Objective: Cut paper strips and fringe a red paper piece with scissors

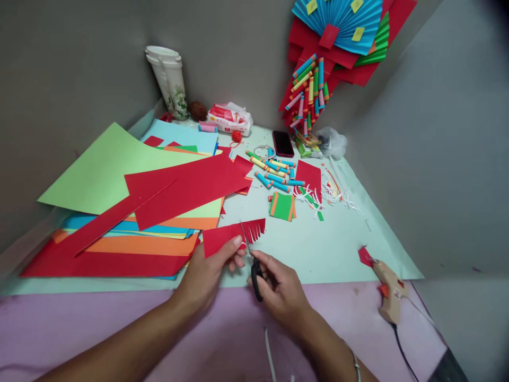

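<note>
A strip of red paper [222, 239] is pinched between the thumb and fingers of my left hand [212, 268]. Its right part is cut into a fringe of narrow slits. My right hand [284, 289] grips black-handled scissors [256, 278], fingers around the handles. The scissor blades point away from me and lie across the red paper, just left of the fringe. Both hands are above the front edge of the pale green sheet covering the table.
Stacked coloured paper [99, 159] lies at left. Small rolled paper tubes [274, 172], a phone [283, 144] and green-orange paper pieces [282, 206] are farther back. A glue gun [392, 292] with a cord lies at right. A white cup [169, 82] and a tissue pack [229, 119] stand behind.
</note>
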Demonstrator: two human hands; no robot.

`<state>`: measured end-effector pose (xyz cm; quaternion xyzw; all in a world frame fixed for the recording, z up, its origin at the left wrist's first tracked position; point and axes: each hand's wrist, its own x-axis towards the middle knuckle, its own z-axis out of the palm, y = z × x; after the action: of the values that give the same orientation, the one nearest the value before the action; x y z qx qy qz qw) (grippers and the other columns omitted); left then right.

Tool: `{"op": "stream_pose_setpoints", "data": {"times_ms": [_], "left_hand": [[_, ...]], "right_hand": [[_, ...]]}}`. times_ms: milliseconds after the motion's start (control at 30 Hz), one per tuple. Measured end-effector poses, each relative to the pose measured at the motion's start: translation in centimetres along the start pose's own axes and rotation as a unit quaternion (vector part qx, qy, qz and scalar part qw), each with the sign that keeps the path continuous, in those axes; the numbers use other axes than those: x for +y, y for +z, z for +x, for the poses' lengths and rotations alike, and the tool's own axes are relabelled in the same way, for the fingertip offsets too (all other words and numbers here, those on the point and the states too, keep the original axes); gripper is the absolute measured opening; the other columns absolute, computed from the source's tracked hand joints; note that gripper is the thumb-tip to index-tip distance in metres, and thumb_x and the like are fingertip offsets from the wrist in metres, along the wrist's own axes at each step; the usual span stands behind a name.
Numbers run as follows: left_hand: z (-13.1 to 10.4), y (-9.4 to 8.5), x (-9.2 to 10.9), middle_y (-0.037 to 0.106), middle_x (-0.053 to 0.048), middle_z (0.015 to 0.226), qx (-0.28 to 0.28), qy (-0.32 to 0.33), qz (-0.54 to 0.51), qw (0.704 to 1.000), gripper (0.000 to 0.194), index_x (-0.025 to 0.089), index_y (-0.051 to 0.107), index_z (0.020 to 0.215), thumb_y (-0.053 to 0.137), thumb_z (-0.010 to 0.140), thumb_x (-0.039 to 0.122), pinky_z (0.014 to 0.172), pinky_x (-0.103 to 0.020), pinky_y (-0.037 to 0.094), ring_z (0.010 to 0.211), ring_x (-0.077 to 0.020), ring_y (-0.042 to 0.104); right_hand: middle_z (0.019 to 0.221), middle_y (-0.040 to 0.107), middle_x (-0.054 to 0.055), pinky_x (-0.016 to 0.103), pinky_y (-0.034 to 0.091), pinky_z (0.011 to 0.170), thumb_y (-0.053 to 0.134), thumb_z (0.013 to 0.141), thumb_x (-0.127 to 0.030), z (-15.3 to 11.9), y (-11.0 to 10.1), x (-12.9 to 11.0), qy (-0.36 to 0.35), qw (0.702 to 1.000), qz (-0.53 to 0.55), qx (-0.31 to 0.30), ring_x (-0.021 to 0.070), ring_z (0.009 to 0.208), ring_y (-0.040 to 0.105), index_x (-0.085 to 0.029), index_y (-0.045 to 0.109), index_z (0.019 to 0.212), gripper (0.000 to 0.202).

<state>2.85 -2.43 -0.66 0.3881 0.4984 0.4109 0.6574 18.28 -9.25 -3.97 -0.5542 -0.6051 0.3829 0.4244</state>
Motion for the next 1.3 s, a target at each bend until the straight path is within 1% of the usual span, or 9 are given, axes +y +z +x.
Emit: {"op": "stream_pose_setpoints", "data": {"times_ms": [200, 333, 433, 500, 667, 767, 933, 1167, 1300], "left_hand": [[0.0, 0.0, 0.2, 0.064, -0.003, 0.056, -0.012, -0.018, -0.04, 0.999, 0.028, 0.014, 0.071, 0.065, 0.072, 0.078, 0.039, 0.056, -0.024, 0.044, 0.056, -0.0124, 0.055], [0.2, -0.3, 0.3, 0.064, -0.003, 0.057, -0.038, -0.028, -0.056, 0.997, 0.027, 0.014, 0.071, 0.066, 0.071, 0.079, 0.038, 0.057, -0.025, 0.043, 0.057, -0.0129, 0.055], [0.4, -0.8, 0.4, 0.063, -0.002, 0.056, -0.067, -0.013, -0.04, 0.997, 0.029, 0.016, 0.069, 0.067, 0.066, 0.083, 0.04, 0.057, -0.026, 0.043, 0.057, -0.0143, 0.055], [0.6, -1.1, 0.5, 0.061, -0.001, 0.054, -0.075, 0.005, -0.014, 0.997, 0.035, 0.017, 0.065, 0.063, 0.061, 0.086, 0.043, 0.057, -0.026, 0.041, 0.054, -0.0139, 0.052], [0.8, -1.5, 1.1, 0.041, 0.004, 0.042, -0.035, 0.012, 0.117, 0.992, 0.053, 0.021, 0.043, 0.043, 0.057, 0.088, 0.046, 0.053, -0.026, 0.034, 0.046, -0.0113, 0.039], [0.7, -1.4, 1.4, 0.041, 0.004, 0.042, -0.021, 0.021, 0.155, 0.987, 0.054, 0.021, 0.043, 0.043, 0.056, 0.088, 0.047, 0.053, -0.026, 0.034, 0.046, -0.0116, 0.039], [0.7, -1.3, 1.4, 0.046, 0.003, 0.044, 0.012, 0.039, 0.097, 0.994, 0.049, 0.021, 0.048, 0.045, 0.06, 0.084, 0.047, 0.052, -0.025, 0.036, 0.046, -0.0117, 0.041], [1.2, -1.2, 1.3, 0.058, 0.0, 0.049, 0.082, 0.062, 0.015, 0.995, 0.034, 0.018, 0.06, 0.055, 0.066, 0.078, 0.043, 0.053, -0.026, 0.044, 0.046, -0.0134, 0.05], [1.1, -1.2, 1.2, 0.063, -0.001, 0.052, 0.08, 0.064, 0.003, 0.995, 0.031, 0.017, 0.064, 0.059, 0.069, 0.076, 0.042, 0.055, -0.027, 0.047, 0.049, -0.0141, 0.056]], "right_hand": [[0.097, 0.07, 0.009, 0.028, 0.053, 0.076, 0.055, 0.084, -0.015, 0.0, -0.1, 0.1, 0.003, 1.0, -0.008, -0.004, 0.0175, 0.081, 0.065, -0.014, 0.059, 0.129, 0.046], [0.096, 0.07, 0.008, 0.027, 0.053, 0.073, 0.055, 0.083, -0.014, 0.2, -0.2, -0.1, 0.018, 1.0, 0.02, -0.007, 0.0162, 0.077, 0.065, -0.013, 0.06, 0.128, 0.046], [0.091, 0.069, 0.007, 0.025, 0.053, 0.069, 0.055, 0.081, -0.015, 0.3, -0.2, -0.3, 0.046, 0.997, 0.065, -0.003, 0.0148, 0.073, 0.064, -0.012, 0.06, 0.125, 0.044], [0.085, 0.068, 0.005, 0.024, 0.052, 0.065, 0.056, 0.08, -0.016, 0.4, -0.1, -0.6, 0.067, 0.994, 0.088, -0.002, 0.0134, 0.068, 0.062, -0.011, 0.06, 0.124, 0.044], [0.074, 0.06, -0.001, 0.023, 0.046, 0.062, 0.061, 0.077, -0.018, 0.6, -0.2, -1.3, 0.129, 0.983, 0.127, -0.005, 0.0105, 0.062, 0.053, -0.012, 0.062, 0.119, 0.043], [0.07, 0.054, -0.004, 0.023, 0.041, 0.059, 0.063, 0.077, -0.02, 0.6, -0.4, -1.6, 0.17, 0.972, 0.158, -0.023, 0.0099, 0.06, 0.048, -0.015, 0.062, 0.119, 0.042], [0.067, 0.051, -0.005, 0.025, 0.039, 0.06, 0.062, 0.08, -0.02, 0.4, -0.5, -1.7, 0.176, 0.961, 0.208, -0.053, 0.0107, 0.06, 0.049, -0.015, 0.06, 0.117, 0.038], [0.073, 0.052, -0.004, 0.024, 0.038, 0.059, 0.065, 0.077, -0.02, 0.3, -0.2, -2.1, 0.175, 0.971, 0.155, -0.056, 0.0096, 0.061, 0.044, -0.015, 0.062, 0.117, 0.04], [0.073, 0.055, -0.003, 0.023, 0.044, 0.061, 0.062, 0.075, -0.018, 0.4, 0.1, -2.7, 0.16, 0.976, 0.142, -0.042, 0.0102, 0.063, 0.049, -0.014, 0.062, 0.116, 0.041]]}}
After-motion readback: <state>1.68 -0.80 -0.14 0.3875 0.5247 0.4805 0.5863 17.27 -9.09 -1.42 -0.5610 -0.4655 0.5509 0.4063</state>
